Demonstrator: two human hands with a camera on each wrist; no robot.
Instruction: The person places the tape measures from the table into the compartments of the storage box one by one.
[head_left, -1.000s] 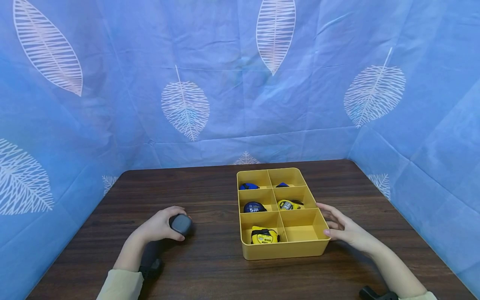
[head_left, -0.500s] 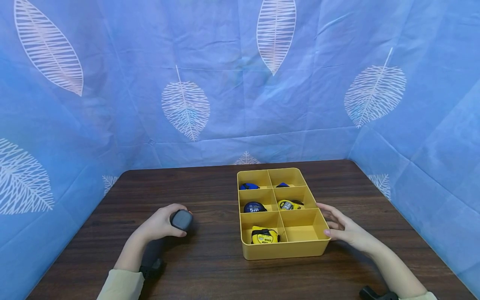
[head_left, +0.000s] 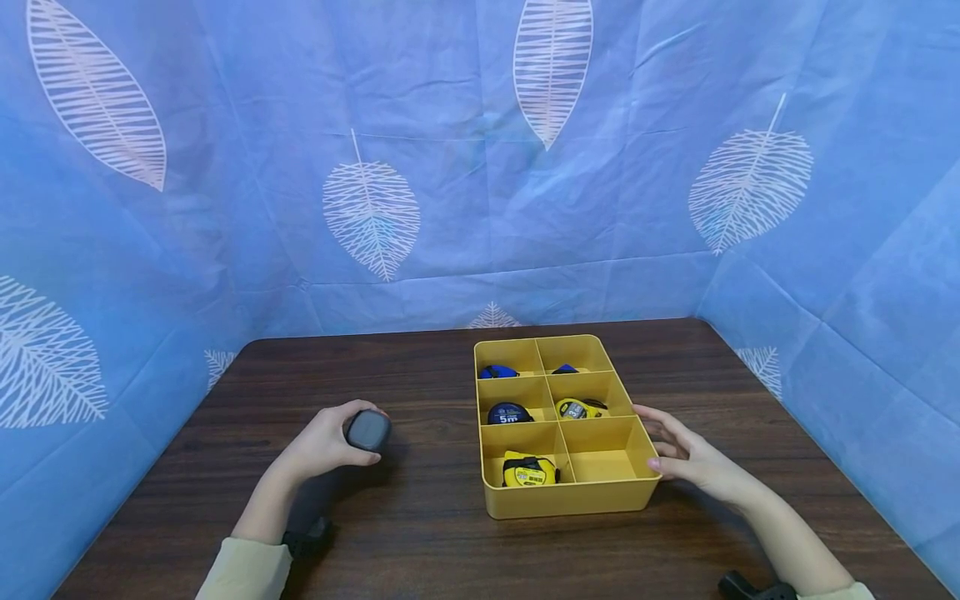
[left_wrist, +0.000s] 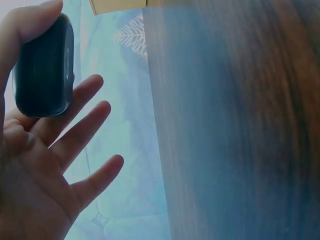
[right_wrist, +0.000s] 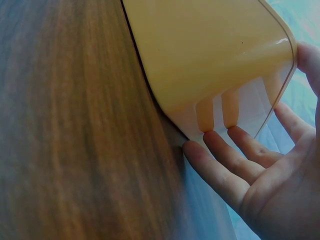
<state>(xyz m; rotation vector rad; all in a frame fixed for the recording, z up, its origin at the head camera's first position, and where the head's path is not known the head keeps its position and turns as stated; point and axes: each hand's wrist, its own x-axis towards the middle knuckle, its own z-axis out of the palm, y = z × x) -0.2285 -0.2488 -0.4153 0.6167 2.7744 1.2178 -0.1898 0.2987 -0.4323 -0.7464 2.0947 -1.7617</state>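
Note:
In the head view my left hand pinches a dark grey rounded block, held above the table between thumb and forefinger. The left wrist view shows the block from another side, smooth and glossy, while the other fingers spread away from it; its kind is unclear. My right hand touches the right side of a yellow divided box, fingertips against the outer wall and thumb at the rim. Inside sit a yellow-and-black tape measure, a dark blue one marked 5m and a yellow-and-grey one.
Two blue items, a left one and a right one, are partly hidden in the box's back compartments. The box stands on a dark wooden table. Blue cloth with white leaf prints surrounds the far edges.
My left hand has shifted slightly to the right and away from me, carrying the grey block. The right hand and the box have stayed in place.

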